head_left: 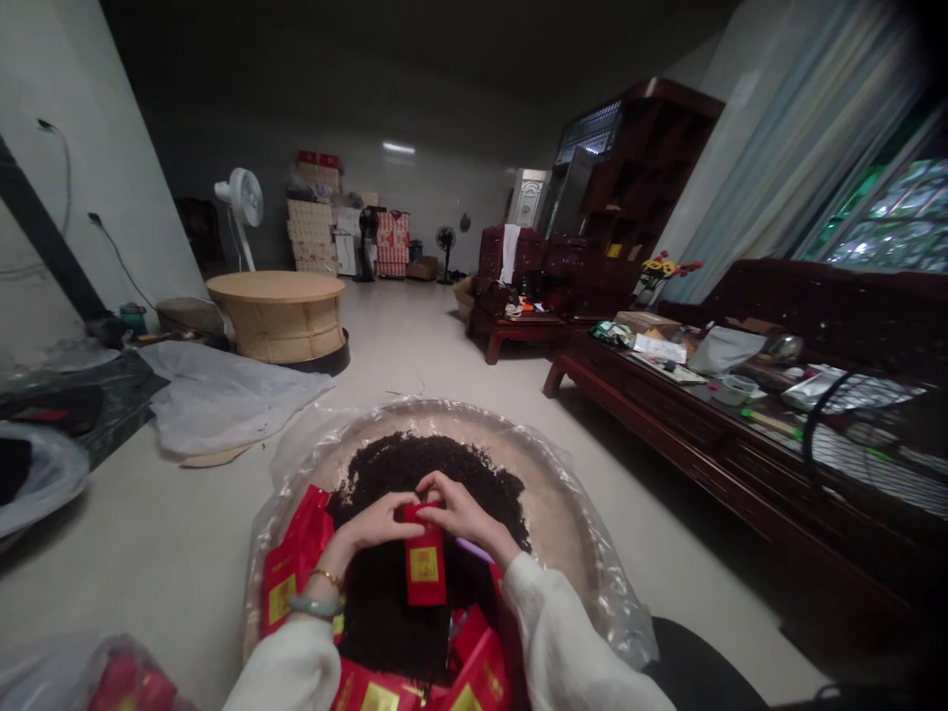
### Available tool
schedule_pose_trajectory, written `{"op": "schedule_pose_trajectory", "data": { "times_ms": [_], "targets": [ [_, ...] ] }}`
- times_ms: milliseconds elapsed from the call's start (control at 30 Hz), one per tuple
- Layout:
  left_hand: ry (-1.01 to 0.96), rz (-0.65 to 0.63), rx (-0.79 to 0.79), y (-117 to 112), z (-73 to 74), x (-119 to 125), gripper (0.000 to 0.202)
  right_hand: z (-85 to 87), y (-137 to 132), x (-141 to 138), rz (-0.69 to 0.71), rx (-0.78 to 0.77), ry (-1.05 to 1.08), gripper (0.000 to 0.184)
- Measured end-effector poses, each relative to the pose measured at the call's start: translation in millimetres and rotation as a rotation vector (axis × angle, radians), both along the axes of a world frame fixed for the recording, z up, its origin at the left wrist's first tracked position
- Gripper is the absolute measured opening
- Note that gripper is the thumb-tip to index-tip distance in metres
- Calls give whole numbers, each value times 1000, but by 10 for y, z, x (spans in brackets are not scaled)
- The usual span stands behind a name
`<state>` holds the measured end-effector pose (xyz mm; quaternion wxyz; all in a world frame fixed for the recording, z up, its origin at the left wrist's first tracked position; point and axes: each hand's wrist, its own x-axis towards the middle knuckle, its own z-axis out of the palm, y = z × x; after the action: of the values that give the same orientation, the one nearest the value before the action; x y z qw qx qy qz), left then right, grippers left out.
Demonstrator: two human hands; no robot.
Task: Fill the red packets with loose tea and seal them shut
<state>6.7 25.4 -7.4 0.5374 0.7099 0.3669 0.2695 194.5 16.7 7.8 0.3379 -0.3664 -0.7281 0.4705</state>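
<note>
Fingers point(404, 515) of both hands closed on the top edge of a red packet point(425, 571).

- Long dark table point(711, 444) runs along the right, cluttered with bags and papers.
- Round wooden table point(277, 311) far left. White sheet point(222, 390) on the floor in front of it.
- Fan point(243, 202) and stacked boxes point(311, 232) at the far wall.
- Near centre: wide tray point(563, 494) lined with clear plastic, holding a heap of dark tea point(415, 459).
- Loose packets point(292, 568) lie along the tray's near left edge, and more at the near rim.
- Left hand point(381, 523) and right hand point(465, 513) meet over the tea, thumbs and fingertips pinched tight on the packet's mouth.
- Packet hangs upright below them, above the near tea.
- Nothing blocks the hands.
</note>
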Motion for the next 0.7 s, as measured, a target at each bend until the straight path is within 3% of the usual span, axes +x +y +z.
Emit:
{"op": "schedule_pose_trajectory", "data": {
  "times_ms": [133, 400, 567, 700],
  "targets": [
    [4, -25, -8, 5, -2, 21, 16, 1, -15, -2, 32, -34, -6, 24],
    [-178, 166, -6, 10, -60, 139, 48, -31, -7, -30, -81, 39, -29, 15],
    [-248, 250, -71, -43, -75, 203, 57, -92, -20, -87, -84, -90, 86, 27],
    [-344, 337, -151, -101, -88, 239, 61, -100, -42, -83, 40, -217, 146, 45]
  ]
}}
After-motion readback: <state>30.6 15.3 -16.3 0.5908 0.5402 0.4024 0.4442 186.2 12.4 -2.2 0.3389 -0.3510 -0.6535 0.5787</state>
